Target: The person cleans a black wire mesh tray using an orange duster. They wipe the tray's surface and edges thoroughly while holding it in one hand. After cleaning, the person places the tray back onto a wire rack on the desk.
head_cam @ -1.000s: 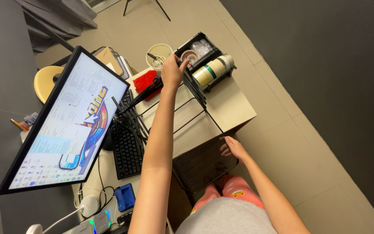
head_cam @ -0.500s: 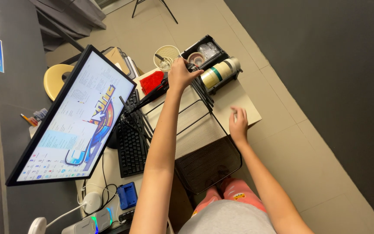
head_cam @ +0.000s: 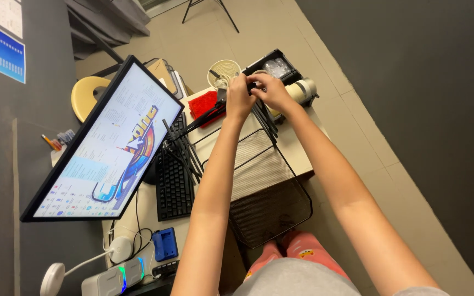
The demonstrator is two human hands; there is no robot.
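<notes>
A black wire rack with a mesh tray [head_cam: 264, 192] lies tilted over the desk's front edge, its wire legs reaching up toward the far end. My left hand [head_cam: 240, 98] is closed around the top of the rack's wire frame. My right hand [head_cam: 272, 90] sits right beside it, fingers pinched on the same black end piece. Both hands meet just in front of a black bin [head_cam: 275, 66] holding clear items. My fingers hide the exact part they hold.
A lit monitor [head_cam: 105, 142] stands at the left with a black keyboard [head_cam: 174, 175] beside it. A red box [head_cam: 203, 103], a round pale bowl [head_cam: 223, 72] and a white cylinder [head_cam: 304, 90] crowd the far desk end. A power strip [head_cam: 111, 279] and blue object [head_cam: 164, 244] lie near me.
My right hand has left the rack's lower edge, crossed the desk top, and joined my left hand at the rack's far end. The left hand stayed at the top.
</notes>
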